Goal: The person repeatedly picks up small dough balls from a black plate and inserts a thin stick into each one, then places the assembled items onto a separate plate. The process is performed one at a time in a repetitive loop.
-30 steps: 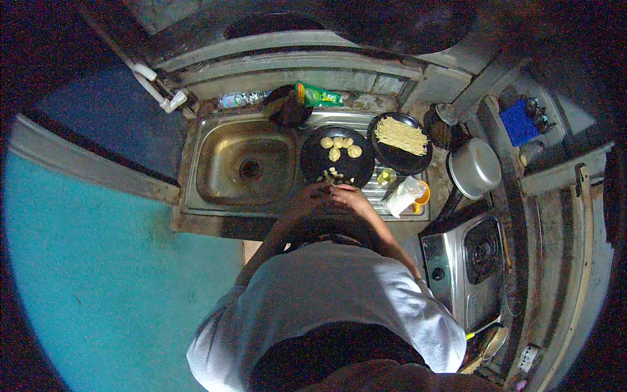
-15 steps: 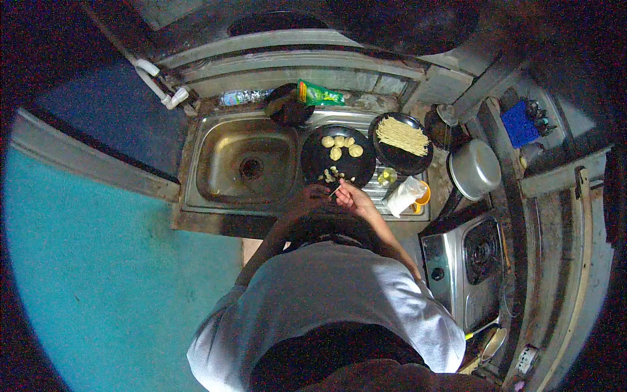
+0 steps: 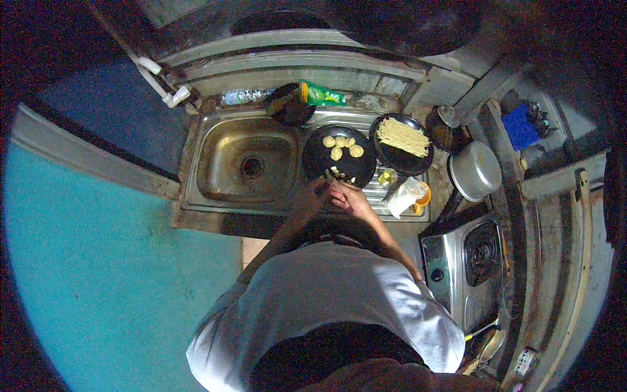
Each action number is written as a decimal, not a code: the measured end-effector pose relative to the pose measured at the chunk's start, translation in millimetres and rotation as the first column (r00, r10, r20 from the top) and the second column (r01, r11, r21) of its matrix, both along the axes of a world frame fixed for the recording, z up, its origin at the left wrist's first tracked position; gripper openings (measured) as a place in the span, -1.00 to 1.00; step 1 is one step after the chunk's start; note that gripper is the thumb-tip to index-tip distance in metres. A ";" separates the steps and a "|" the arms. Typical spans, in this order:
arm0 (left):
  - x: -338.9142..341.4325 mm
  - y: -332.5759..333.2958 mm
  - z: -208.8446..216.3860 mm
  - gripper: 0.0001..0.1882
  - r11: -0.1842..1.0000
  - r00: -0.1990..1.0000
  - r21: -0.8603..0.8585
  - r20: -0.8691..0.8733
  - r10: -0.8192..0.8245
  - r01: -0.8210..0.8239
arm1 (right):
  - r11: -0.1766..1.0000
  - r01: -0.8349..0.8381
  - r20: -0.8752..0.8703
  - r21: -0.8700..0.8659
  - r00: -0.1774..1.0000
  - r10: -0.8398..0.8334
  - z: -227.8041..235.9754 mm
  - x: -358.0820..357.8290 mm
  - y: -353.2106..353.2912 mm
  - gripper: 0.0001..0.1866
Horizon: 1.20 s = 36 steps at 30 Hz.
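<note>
Both hands meet over the near edge of a dark round plate. My right hand is closed, its fingers pinched together against my left hand; what they grip is hidden. My left hand lies in shadow beside it, fingers curled in around something too small to make out. Just beyond the fingertips are several small pale pieces, looking like garlic cloves. Farther back on the same plate sit several larger pale yellow round pieces.
A steel sink lies left. To the right are a plate of dry noodles, a small cup, a white packet, an orange mug, a metal pot and a gas stove. A green pouch stands behind.
My right hand has turned and drawn in against my left. A thin light sliver seen between the hands earlier is now hidden. The plates and other items stay in place.
</note>
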<state>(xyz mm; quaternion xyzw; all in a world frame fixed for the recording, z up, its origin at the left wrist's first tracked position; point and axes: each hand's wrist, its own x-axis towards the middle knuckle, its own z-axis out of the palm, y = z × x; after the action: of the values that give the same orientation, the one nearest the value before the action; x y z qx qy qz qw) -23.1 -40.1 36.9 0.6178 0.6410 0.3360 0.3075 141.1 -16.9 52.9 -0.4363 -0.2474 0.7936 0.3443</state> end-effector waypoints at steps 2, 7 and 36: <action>-0.8 0.6 28.9 -0.60 0.983 0.997 -0.168 0.001 -0.078 0.077 | 1.000 0.012 0.011 0.017 1.000 -0.012 -1.0 3.5 -1.2 -0.72; -2.7 -2.0 12.7 -0.70 0.987 0.984 0.003 0.088 -0.157 0.158 | 0.999 0.040 -0.053 -0.032 0.998 -0.042 -12.9 5.4 0.8 -0.72; -12.6 6.6 -24.2 -0.52 0.995 0.872 -0.064 0.488 -0.038 0.079 | 0.971 -0.206 0.164 0.120 0.969 0.185 -39.8 6.1 10.1 -0.65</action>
<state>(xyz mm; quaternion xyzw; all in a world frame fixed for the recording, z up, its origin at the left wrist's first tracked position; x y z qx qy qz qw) -35.7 -33.5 12.7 0.5198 0.5375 0.4442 0.4936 147.3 -6.7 13.2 -0.4443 -0.3682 0.7696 0.2734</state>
